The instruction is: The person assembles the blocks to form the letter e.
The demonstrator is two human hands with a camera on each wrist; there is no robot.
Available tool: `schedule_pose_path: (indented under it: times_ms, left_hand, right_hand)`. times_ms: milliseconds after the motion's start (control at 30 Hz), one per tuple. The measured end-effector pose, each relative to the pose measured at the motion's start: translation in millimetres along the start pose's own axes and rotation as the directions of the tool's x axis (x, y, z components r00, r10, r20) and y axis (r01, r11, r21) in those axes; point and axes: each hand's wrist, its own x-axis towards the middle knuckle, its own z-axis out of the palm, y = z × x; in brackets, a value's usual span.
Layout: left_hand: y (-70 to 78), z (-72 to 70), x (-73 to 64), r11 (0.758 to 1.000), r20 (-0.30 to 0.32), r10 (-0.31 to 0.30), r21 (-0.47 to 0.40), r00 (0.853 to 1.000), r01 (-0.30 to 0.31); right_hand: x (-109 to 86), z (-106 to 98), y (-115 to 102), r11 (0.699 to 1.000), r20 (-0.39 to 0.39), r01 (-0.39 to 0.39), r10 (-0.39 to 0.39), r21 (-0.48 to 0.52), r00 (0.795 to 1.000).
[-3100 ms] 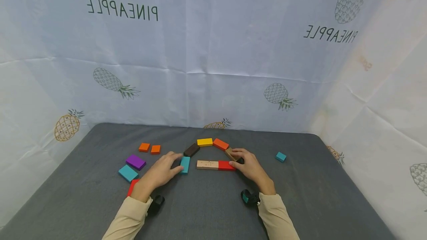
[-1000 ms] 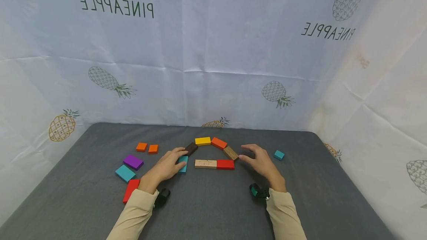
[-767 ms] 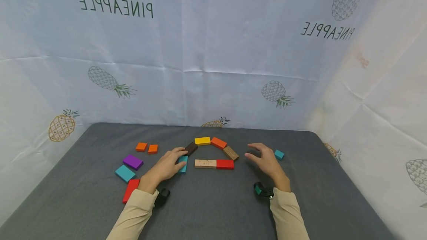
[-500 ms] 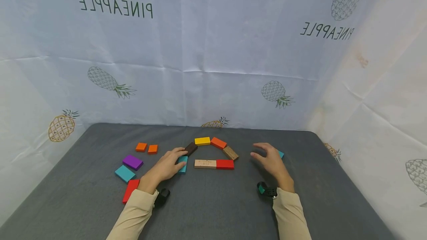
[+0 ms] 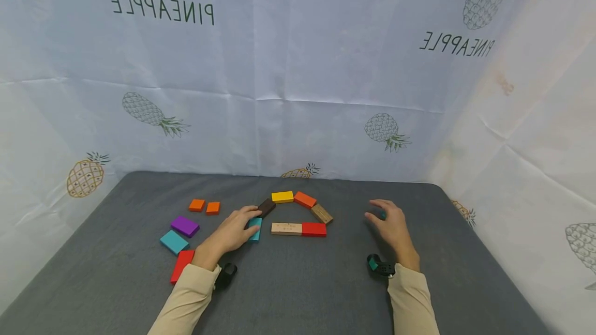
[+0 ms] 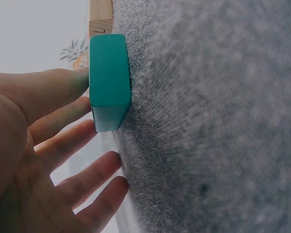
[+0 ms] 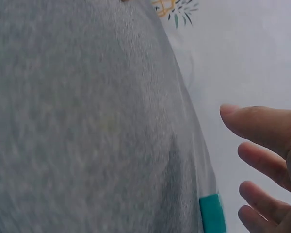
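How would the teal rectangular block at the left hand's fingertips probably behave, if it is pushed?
With its flat faces and straight edges, the teal rectangular block seems stiff and likely to slide, not roll. It lies on its broad side, so tipping looks unlikely. The textured grey cloth may slow it slightly.

Block arch [image 5: 282, 197] behind two-block row [image 5: 298, 229] on table [image 5: 298, 288].

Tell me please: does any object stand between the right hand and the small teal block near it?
Nothing visible does. In the right wrist view, only a gap separates the right hand from the small teal block. In the head view, the hand itself partly hides the block.
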Motion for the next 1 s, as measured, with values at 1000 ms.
schedule_pose_path:
  times_ms: [1000]
  left_hand:
    - [2.0, -1.9, -0.4, 1.000, 0.015, -0.005, -0.004, 1.000, 0.005]
  right_hand:
    - [-8.6, -2.6, 11.9, 0.992, 0.026, -0.110, 0.111, -0.056, 0.993]
